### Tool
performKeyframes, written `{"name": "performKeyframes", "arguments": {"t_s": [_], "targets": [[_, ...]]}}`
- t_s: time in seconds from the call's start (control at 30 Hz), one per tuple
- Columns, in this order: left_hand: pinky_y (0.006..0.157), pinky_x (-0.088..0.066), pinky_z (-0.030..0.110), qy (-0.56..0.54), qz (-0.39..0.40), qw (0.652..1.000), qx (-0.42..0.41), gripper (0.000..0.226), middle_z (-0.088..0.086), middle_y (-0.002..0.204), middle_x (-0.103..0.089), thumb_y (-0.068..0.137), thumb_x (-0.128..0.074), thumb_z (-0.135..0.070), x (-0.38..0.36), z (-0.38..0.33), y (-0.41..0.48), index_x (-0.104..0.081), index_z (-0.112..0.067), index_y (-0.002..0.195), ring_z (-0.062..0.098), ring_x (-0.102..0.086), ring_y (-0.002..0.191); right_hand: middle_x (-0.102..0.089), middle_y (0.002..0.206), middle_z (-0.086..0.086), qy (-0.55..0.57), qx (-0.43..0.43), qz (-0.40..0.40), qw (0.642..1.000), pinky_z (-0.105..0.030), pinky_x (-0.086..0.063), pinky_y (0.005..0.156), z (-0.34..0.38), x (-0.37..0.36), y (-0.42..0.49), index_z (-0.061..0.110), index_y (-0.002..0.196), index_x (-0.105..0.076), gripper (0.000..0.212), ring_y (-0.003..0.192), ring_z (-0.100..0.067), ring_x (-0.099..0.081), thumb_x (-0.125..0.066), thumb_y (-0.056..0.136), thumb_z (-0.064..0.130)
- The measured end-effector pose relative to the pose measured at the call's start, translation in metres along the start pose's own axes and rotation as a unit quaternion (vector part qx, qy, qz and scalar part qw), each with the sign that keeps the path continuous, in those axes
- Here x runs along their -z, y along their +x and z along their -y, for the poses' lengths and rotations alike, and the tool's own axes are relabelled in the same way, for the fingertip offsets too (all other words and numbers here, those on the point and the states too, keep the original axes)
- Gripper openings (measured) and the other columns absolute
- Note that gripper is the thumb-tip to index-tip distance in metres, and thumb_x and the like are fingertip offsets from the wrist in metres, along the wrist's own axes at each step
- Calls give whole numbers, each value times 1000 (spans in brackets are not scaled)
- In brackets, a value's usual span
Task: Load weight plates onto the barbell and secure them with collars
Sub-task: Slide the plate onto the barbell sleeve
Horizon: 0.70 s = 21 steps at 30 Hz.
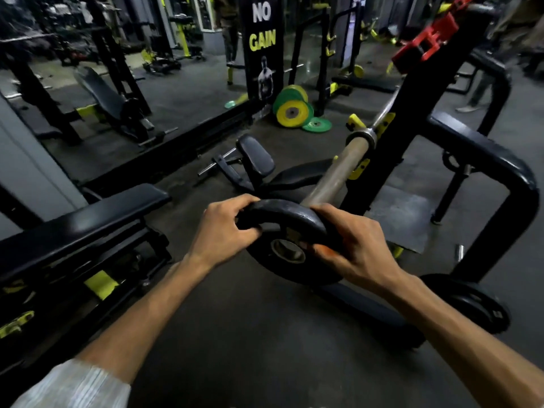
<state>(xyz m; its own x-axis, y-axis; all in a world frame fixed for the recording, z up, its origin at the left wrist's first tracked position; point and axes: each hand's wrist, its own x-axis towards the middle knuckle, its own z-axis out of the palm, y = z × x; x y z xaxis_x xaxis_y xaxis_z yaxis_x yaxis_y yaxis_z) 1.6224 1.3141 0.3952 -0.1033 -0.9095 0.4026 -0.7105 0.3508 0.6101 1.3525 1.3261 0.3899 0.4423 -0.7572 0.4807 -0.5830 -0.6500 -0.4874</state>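
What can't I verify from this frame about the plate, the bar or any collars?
Head view only.
- Whether the black plate is on the barbell sleeve yet: the plate's rim and right hand hide the sleeve's tip.
- Plate's weight marking: covered by the right hand's fingers, blurred.
- Barbell's far end: hidden behind the rack upright.
- The red part top right: too blurred to call a collar.

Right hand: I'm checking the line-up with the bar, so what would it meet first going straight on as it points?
Probably the barbell sleeve: its end shows just past the right hand, which grips the black plate. Depth is unclear, so a near miss is possible.
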Motion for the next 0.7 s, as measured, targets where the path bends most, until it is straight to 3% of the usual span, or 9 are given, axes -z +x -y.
{"name": "performKeyframes", "arguments": {"t_s": [0.13,0.33,0.47,0.7], "targets": [[74,-57,32,-24,52,997,-54,41,-13,89,-75,66,-66,-29,5,12,17,-72,-30,107,3,-71,83,-71,115,16,-33,-58,-15,998,-45,-55,81,16,-6,-6,32,140,-55,58,102,-9,-71,-72,84,32],[75,-58,34,-47,99,987,-118,42,-11,91,-74,68,-71,-24,10,25,42,-71,-28,110,6,-71,85,-72,122,9,-93,-116,-73,986,-46,-56,84,37,-8,-5,25,142,-57,62,109,-17,-72,-73,83,29],[81,-59,38,-59,92,985,-136,44,-10,98,-75,70,-72,-24,5,29,53,-70,-29,115,10,-72,92,-69,128,12,-114,-159,-111,974,-45,-56,90,37,-14,-1,28,144,-55,61,116,-13,-68,-71,85,30],[100,-54,23,-135,146,975,-100,78,-9,127,-71,79,-76,3,-9,53,50,-53,-35,143,4,-68,115,-43,159,-3,-173,-209,-215,938,-42,-56,103,48,-56,-3,19,162,-27,85,144,-21,-47,-74,92,16]]}}
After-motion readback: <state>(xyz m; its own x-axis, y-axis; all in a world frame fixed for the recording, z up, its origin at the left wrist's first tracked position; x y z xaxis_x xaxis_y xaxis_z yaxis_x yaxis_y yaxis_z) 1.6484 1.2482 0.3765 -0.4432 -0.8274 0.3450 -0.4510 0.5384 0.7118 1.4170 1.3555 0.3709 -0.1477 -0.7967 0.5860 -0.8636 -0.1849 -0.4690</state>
